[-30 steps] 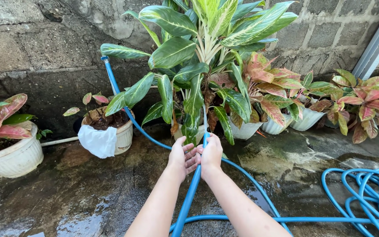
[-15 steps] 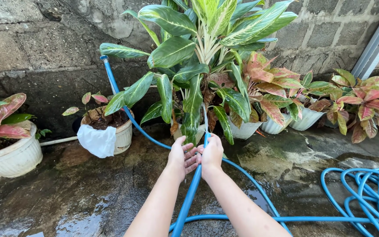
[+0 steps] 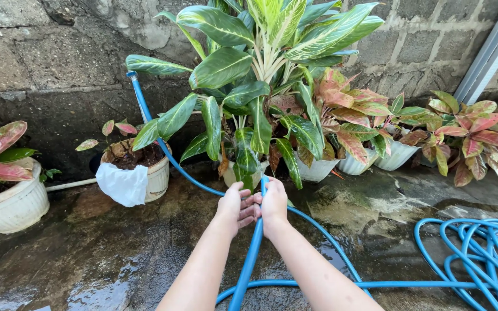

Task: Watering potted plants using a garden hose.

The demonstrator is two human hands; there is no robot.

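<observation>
Hands: left hand [image 3: 236, 206] and right hand [image 3: 274, 205] pressed together, both clasped around the blue hose [image 3: 249, 259].
Hose end: pointing at the big green plant [image 3: 260, 75].
Right: hose coils [image 3: 479, 256] on wet floor [image 3: 87, 259].
Behind: block wall [image 3: 41, 63].

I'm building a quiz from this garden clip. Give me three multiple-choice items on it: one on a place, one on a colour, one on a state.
1. Where does the coiled part of the hose lie?
A. on the ground at the right
B. on top of the wall
C. inside a pot

2. What colour is the hose?
A. green
B. blue
C. yellow

3. How is the ground?
A. dry and dusty
B. covered in grass
C. wet

Key:
1 A, the coiled hose lies on the ground at the right.
2 B, the hose held by the left hand and right hand is blue.
3 C, the ground shines with water.
</observation>
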